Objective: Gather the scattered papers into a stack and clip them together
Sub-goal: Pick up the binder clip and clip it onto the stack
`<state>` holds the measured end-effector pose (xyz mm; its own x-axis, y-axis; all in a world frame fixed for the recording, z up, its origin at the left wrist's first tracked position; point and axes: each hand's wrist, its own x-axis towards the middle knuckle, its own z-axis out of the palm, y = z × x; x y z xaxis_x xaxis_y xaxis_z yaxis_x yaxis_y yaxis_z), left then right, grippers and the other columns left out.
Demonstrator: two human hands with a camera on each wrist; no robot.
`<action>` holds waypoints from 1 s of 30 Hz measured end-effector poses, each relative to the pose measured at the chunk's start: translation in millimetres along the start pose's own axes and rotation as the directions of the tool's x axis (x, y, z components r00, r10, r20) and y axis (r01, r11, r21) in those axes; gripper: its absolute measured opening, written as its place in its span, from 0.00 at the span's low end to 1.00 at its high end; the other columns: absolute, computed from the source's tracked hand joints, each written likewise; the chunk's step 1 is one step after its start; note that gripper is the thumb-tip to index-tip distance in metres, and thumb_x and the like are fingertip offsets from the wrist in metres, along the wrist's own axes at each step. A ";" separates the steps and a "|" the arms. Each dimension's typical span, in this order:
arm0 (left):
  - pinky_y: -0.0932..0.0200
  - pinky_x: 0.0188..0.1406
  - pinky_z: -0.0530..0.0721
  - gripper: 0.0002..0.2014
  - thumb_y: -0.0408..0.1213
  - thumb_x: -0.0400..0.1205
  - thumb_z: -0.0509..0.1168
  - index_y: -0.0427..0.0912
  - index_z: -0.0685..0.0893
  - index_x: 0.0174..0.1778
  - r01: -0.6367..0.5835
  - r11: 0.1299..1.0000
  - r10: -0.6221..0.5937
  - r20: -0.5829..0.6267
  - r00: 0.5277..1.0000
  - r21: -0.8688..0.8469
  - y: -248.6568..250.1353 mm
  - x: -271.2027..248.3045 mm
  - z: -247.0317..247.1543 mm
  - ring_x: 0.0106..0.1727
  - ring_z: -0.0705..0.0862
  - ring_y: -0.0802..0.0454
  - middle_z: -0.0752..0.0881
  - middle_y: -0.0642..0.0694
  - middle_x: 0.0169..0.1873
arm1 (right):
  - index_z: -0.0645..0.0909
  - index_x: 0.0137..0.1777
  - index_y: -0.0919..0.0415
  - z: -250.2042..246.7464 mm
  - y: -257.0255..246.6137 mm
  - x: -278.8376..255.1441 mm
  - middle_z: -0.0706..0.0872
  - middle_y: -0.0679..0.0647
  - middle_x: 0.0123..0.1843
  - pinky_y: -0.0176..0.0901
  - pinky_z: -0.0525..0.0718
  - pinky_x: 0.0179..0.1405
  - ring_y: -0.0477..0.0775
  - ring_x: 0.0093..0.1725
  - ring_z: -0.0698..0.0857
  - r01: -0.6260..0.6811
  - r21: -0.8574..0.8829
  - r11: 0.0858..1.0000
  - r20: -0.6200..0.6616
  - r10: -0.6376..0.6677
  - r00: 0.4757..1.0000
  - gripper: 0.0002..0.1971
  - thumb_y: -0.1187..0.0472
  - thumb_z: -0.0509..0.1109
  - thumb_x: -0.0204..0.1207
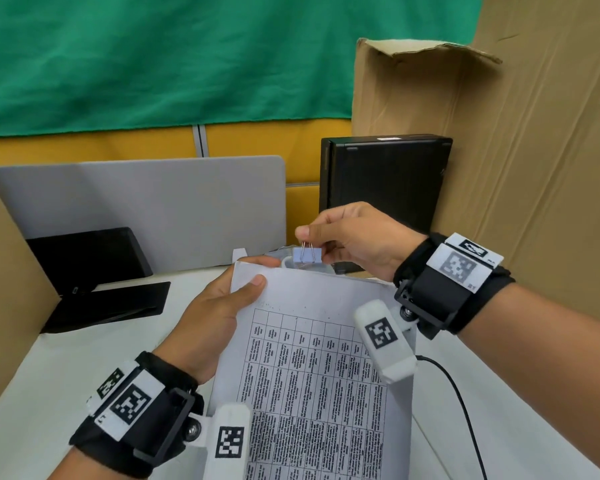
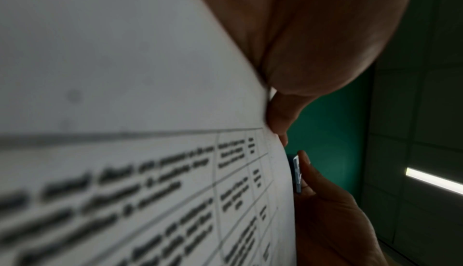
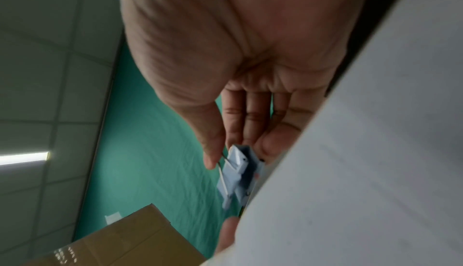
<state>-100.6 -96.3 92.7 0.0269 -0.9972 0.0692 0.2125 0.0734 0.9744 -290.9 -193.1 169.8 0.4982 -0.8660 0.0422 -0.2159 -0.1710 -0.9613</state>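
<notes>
A stack of white papers (image 1: pixel 312 358) printed with a table is lifted off the table and tilted. My left hand (image 1: pixel 222 306) grips its top left corner, thumb on the front sheet and fingers behind. My right hand (image 1: pixel 343 237) pinches the wire handles of a light blue binder clip (image 1: pixel 306 254) between thumb and fingers, just above the stack's top edge. The left wrist view shows the papers (image 2: pixel 150 112) close up, with the clip (image 2: pixel 296 171) past their edge. Seen from the right wrist, the clip (image 3: pixel 235 173) hangs right beside the papers (image 3: pixel 363 171).
A black computer box (image 1: pixel 385 181) stands behind my right hand, with tall cardboard (image 1: pixel 534 150) to the right. A grey divider (image 1: pixel 146 209) and black flat devices (image 1: pixel 94 271) lie at the left. A black cable (image 1: pixel 465 410) runs over the white table (image 1: pixel 66 368).
</notes>
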 end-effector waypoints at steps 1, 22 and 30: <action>0.40 0.52 0.86 0.13 0.36 0.87 0.60 0.54 0.90 0.53 0.002 1.000 -0.002 0.003 1.000 0.000 -0.5 -0.3 1.4 0.47 0.89 0.38 0.92 0.37 0.48 | 0.88 0.41 0.66 1.2 -0.8 -0.4 0.87 0.56 0.36 0.36 0.85 0.37 0.50 0.36 0.82 -0.001 -0.006 1.000 0.010 0.001 1.000 0.08 0.60 0.79 0.76; 0.44 0.47 0.88 0.15 0.35 0.88 0.59 0.54 0.90 0.51 0.048 0.999 -0.048 0.032 0.998 -0.004 -15.3 -6.6 -0.8 0.45 0.91 0.39 0.92 0.35 0.48 | 0.89 0.52 0.75 11.7 -3.2 -4.8 0.89 0.63 0.46 0.41 0.86 0.41 0.54 0.41 0.83 0.040 -0.110 0.993 -0.040 -0.045 0.998 0.15 0.60 0.80 0.75; 0.40 0.52 0.87 0.12 0.35 0.87 0.59 0.49 0.88 0.58 0.013 0.999 -0.013 0.002 1.000 -0.029 -12.1 -0.8 7.1 0.49 0.90 0.38 0.92 0.36 0.55 | 0.89 0.52 0.75 11.5 3.0 -9.3 0.88 0.59 0.40 0.34 0.84 0.34 0.48 0.35 0.81 -0.081 -0.046 0.996 -0.053 0.079 0.996 0.15 0.61 0.78 0.78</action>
<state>-110.1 -96.4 82.4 0.0220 -0.9981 0.0574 0.2410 0.0610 0.9686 -286.5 -180.1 163.3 0.4346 -0.9004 -0.0191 -0.2942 -0.1218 -0.9480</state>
